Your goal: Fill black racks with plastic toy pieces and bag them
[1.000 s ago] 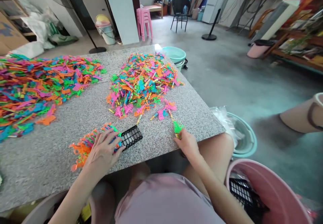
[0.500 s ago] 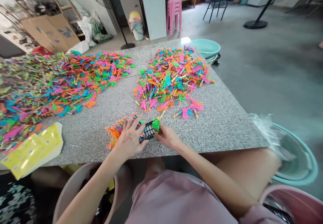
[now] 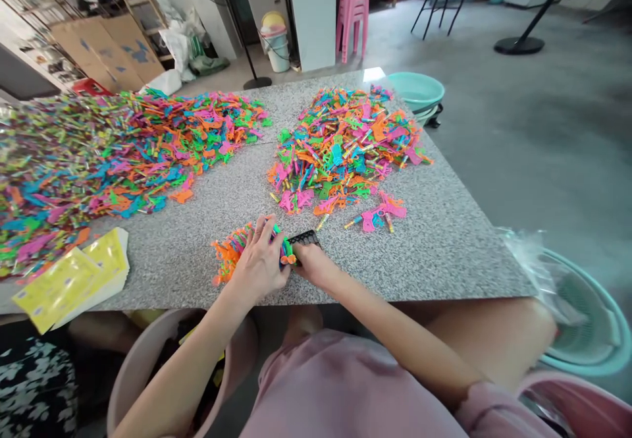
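My left hand (image 3: 259, 260) is closed over a tight row of small plastic toy guns (image 3: 230, 253) in orange, pink, green and blue. Its fingers lie across the top and the thumb presses on the near side. The row stands in a black lattice rack (image 3: 306, 237), whose right end shows past it. Against the right end of the row sits a green toy gun (image 3: 285, 247). My right hand (image 3: 313, 263) is closed at this piece, its fingertips partly hidden, and covers part of the rack.
A heap of loose toy guns (image 3: 340, 151) lies ahead on the speckled stone table (image 3: 434, 240). A larger heap (image 3: 113, 155) spreads to the left. Yellow printed cards (image 3: 74, 276) lie at the left front edge. A pink bin (image 3: 123, 372) stands below, and teal basins (image 3: 415, 89) beyond the table.
My right hand has carried the green toy gun left and down against the row, and now covers part of the rack. My left hand stays on the row. The view has shifted slightly.
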A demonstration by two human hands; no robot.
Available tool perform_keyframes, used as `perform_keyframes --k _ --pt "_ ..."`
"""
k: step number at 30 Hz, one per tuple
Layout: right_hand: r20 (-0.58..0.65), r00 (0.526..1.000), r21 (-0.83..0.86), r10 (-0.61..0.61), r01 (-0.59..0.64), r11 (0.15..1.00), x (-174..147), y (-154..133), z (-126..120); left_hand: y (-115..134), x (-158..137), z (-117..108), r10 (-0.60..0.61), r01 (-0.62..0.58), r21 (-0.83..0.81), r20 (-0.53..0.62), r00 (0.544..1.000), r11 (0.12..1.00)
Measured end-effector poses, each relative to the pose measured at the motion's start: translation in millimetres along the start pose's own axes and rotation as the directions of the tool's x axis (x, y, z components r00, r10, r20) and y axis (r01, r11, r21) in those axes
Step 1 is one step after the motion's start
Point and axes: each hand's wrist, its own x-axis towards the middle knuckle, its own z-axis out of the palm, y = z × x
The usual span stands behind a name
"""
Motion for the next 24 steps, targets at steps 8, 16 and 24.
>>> perform_keyframes --k 8,16,24 --pt "0.052 0.998 -0.073 -0.027 0.031 0.997 12.1 -10.4 1.5 0.8 -6.7 1.9 0.022 -0.024 -0.031 -0.061 0.998 0.999" --pt "-0.307 0.93 -0.106 0.201 -0.243 0.964 -5.8 51.6 -30.7 -8.1 -7.0 9.7 0.117 -0.115 0.029 -0.101 0.988 0.993" --pt "-0.362 0.932 -0.31 -0.019 -0.101 0.945 -59.7 117.6 -39.5 -18.5 -13.5 9.9 0.176 -0.178 -0.028 -0.071 0.982 0.984"
